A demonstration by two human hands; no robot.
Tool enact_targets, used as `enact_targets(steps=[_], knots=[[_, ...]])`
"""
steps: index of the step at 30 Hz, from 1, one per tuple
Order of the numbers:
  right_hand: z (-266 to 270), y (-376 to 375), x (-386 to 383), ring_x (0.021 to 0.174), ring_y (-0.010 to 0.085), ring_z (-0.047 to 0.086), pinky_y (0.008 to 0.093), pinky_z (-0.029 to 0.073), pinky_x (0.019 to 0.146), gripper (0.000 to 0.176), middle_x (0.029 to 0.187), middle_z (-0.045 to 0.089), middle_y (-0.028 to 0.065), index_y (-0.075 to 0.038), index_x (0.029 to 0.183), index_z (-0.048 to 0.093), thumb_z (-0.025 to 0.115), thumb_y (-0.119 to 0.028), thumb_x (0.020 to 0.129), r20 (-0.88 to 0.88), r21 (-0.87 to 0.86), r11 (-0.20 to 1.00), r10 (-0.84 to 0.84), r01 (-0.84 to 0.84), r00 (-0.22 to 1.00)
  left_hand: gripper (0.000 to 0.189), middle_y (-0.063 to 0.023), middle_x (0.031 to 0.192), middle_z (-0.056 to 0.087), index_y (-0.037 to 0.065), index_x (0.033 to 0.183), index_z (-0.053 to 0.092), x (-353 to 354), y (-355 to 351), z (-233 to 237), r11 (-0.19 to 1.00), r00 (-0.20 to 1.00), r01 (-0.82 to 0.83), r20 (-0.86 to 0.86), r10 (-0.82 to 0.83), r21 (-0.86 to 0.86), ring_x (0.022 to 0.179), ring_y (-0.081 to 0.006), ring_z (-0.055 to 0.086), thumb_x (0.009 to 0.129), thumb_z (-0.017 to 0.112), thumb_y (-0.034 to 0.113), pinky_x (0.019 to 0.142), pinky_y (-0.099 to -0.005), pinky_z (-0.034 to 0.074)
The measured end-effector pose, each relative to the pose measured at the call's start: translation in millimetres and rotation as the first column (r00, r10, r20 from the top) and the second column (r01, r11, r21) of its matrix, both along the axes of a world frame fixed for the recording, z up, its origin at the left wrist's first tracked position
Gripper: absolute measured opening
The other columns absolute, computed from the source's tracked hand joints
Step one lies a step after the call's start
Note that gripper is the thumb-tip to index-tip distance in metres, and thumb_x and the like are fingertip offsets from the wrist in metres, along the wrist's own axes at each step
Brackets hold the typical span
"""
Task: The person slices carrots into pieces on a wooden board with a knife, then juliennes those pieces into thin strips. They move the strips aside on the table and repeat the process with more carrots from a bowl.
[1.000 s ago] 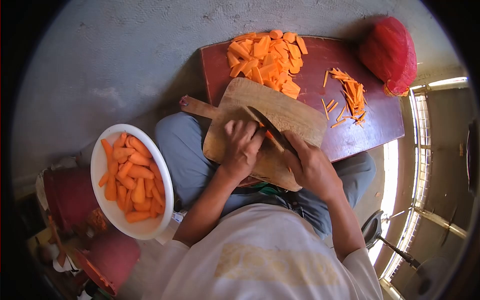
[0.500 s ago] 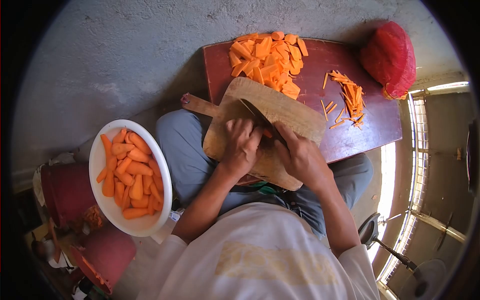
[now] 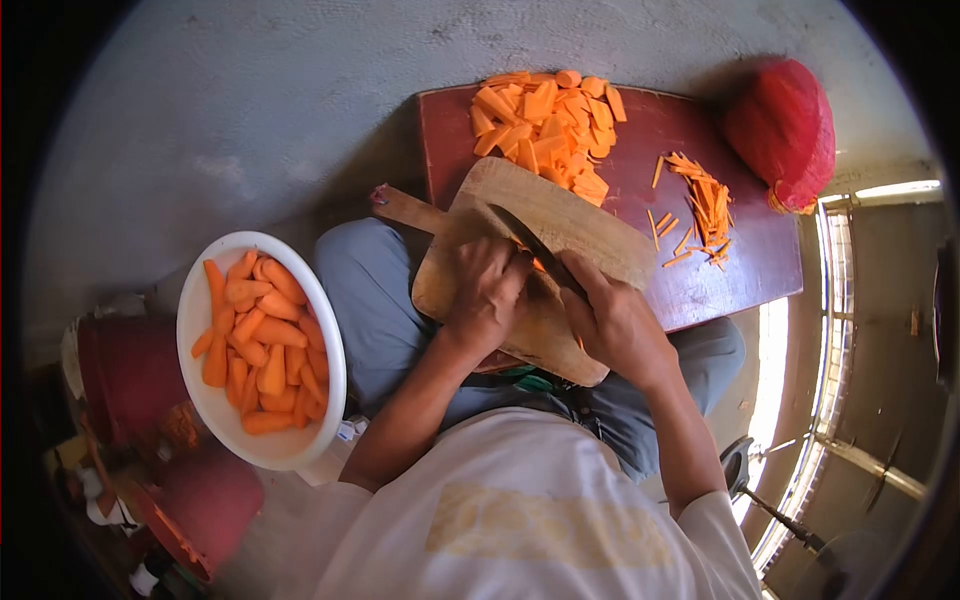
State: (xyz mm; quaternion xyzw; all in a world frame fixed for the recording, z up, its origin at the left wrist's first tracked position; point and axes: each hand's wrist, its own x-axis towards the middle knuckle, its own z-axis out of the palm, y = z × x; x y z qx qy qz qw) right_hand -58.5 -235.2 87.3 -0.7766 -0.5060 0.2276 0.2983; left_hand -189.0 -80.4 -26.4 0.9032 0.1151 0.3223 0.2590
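My right hand [image 3: 618, 322] is closed round a knife [image 3: 522, 232], its dark blade slanting up and left across the wooden cutting board [image 3: 590, 235]. Curled fingers of my left hand [image 3: 490, 285] press a carrot piece [image 3: 538, 265] onto the board, right beside the blade; most of that piece is hidden. The board rests tilted over my lap and the near edge of a red table [image 3: 745, 250], with its handle pointing left. Beyond it lies a pile of flat carrot slices [image 3: 545, 125]. Thin carrot sticks [image 3: 710, 205] form a smaller heap on the right.
At my left stands a white basin [image 3: 335, 390] of whole peeled carrots [image 3: 275, 330]. Red buckets [image 3: 205, 510] are on the floor at lower left. A red mesh sack [image 3: 785, 125] sits at the table's far right corner. The wall [image 3: 250, 110] rises behind the table.
The knife has shifted slightly on the board, and more orange shows beside its blade. My left hand stays in nearly the same place. The whole view has moved a little.
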Motion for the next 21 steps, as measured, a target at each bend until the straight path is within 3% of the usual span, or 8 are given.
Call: enact_targets(steps=[2,8,11,14,17,21], knots=[[0,-7,-3,0.096,0.0514,0.074,0.0584,0.059,0.081,0.04,0.106,0.077,0.03,-0.005,0.146,0.058,0.066,-0.014,0.107,0.051,-0.08,0.997,-0.006,0.01,0.999,0.035,-0.0099,0.106,0.063,0.007,0.111,0.074,-1,1,2,1.0,1.0,0.024,0.009,-0.024,-0.016,0.103,-0.0343,0.061,0.077,0.076,0.003,0.094,-0.051,0.044],[-19,6,8,0.098,0.0503,0.075,0.058,0.059,0.083,0.044,0.109,0.077,0.0283,-0.007,0.148,0.058,0.067,-0.016,0.106,0.035,0.091,0.995,0.031,-0.035,0.999,0.038,-0.0112,0.112,0.065,0.006,0.113,0.074,-1,0,8,0.996,0.999,0.045,0.003,-0.045,-0.071,0.105,-0.0349,0.062,0.075,0.076,0.0,0.095,-0.0516,0.044],[7,-2,2,0.098,0.0502,0.075,0.0577,0.059,0.083,0.044,0.109,0.078,0.0287,-0.006,0.148,0.059,0.068,-0.016,0.106,-0.054,-0.049,0.999,-0.006,0.003,0.999,0.04,-0.0118,0.112,0.065,0.007,0.113,0.074,-3,3,-2,0.997,0.998,0.028,0.059,-0.024,-0.068,0.106,-0.0357,0.062,0.074,0.075,-0.001,0.095,-0.0521,0.045],[-4,-1,1,0.098,0.0499,0.075,0.0576,0.059,0.083,0.043,0.108,0.078,0.029,-0.004,0.147,0.06,0.068,-0.016,0.106,0.053,-0.074,0.997,0.016,-0.013,0.998,0.042,-0.0127,0.113,0.065,0.007,0.115,0.074,-3,2,-1,0.998,0.999,0.012,-0.043,-0.015,-0.059,0.106,-0.0366,0.063,0.075,0.074,-0.002,0.094,-0.0523,0.046],[-10,12,8,0.097,0.0495,0.075,0.0578,0.06,0.083,0.044,0.108,0.078,0.0287,-0.005,0.147,0.06,0.068,-0.015,0.105,0.036,0.05,0.997,0.051,-0.053,0.998,0.039,-0.0132,0.112,0.065,0.006,0.113,0.075,1,2,-4,0.997,0.998,0.027,0.054,-0.023,-0.077,0.107,-0.0368,0.063,0.075,0.073,-0.003,0.094,-0.052,0.046],[-4,2,6,0.093,0.0503,0.075,0.054,0.059,0.081,0.045,0.102,0.077,0.0298,-0.001,0.147,0.062,0.07,-0.014,0.105,0.001,0.011,0.999,0.04,-0.04,0.999,0.033,-0.0123,0.109,0.066,0.005,0.109,0.076,0,5,3,0.997,0.998,0.0,0.059,0.004,-0.075,0.104,-0.0364,0.064,0.078,0.073,-0.004,0.093,-0.0507,0.047]])
